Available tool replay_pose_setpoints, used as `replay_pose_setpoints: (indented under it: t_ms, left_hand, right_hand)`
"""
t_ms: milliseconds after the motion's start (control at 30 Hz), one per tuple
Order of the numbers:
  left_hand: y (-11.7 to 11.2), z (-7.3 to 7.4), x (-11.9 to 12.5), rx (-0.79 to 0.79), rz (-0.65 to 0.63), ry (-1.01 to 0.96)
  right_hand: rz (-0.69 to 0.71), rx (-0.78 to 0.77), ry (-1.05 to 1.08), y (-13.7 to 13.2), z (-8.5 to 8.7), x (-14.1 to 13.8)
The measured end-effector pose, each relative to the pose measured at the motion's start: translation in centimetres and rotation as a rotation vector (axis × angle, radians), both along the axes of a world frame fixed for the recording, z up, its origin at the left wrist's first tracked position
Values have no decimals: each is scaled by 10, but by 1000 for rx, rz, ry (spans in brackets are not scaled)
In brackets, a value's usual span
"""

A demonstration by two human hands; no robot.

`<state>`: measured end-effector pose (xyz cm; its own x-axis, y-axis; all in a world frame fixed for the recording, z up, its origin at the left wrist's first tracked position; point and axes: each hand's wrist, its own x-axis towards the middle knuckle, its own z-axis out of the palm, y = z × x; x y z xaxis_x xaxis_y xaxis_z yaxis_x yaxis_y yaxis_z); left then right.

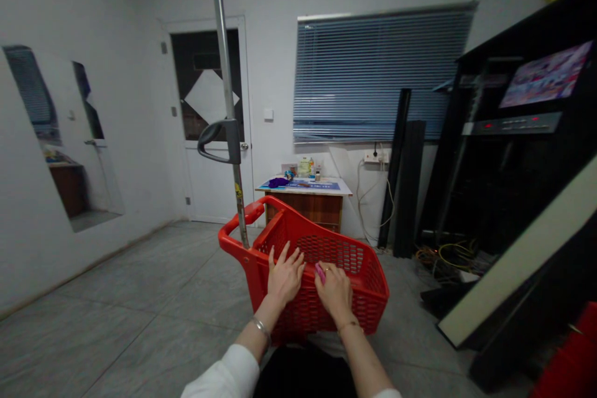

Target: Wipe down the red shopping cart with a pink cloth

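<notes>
A red plastic shopping cart (373,298) with perforated basket walls stands on the floor right in front of me. Its handle is at the left end. My left hand (285,275) lies on the near rim of the basket, fingers spread and nothing in them. To its right, my right hand (334,289) is closed around something pink (320,272), perhaps a folded cloth or sponge, at the same rim. Most of the pink thing is hidden by the fingers.
A metal pole (224,43) with a grey handle rises by the cart's left end. Behind the cart, a small table (345,188) holds bottles and a purple cloth (278,182). Black panels, cables and a leaning white board (513,267) crowd the right side. A mirror (88,174) is on the left wall.
</notes>
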<state>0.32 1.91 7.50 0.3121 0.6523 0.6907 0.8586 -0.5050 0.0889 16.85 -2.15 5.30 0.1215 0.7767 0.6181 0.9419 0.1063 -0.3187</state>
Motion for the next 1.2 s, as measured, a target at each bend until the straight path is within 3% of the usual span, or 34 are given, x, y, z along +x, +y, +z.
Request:
replay_pose_setpoints:
  t_ms: [133, 333, 400, 533, 667, 767, 900, 1033, 1200]
  left_hand:
    - [1, 0, -3, 8, 3, 43]
    - [3, 0, -3, -21, -6, 22]
    - [1, 1, -2, -26, -16, 13]
    - [-2, 4, 1, -22, -15, 7]
    - [-3, 6, 2, -22, -9, 12]
    - [-1, 7, 1, -27, -8, 21]
    - [1, 7, 0, -27, -12, 28]
    - [2, 9, 1, -42, -16, 16]
    - [1, 10, 4, -47, -17, -4]
  right_hand:
    - [83, 13, 55, -2, 0, 8]
    - [2, -50, 181, -16, -13, 83]
    - [-58, -55, 218, -19, -16, 96]
    - [-156, -29, 167, -15, -15, 74]
    - [-40, 42, 48, -5, -9, 23]
    - [-8, 77, 11, -3, -7, 8]
    - [48, 80, 15, -9, -13, 37]
    - [15, 74, 93, -12, -20, 74]
    - [-107, 7, 128, -8, -17, 78]
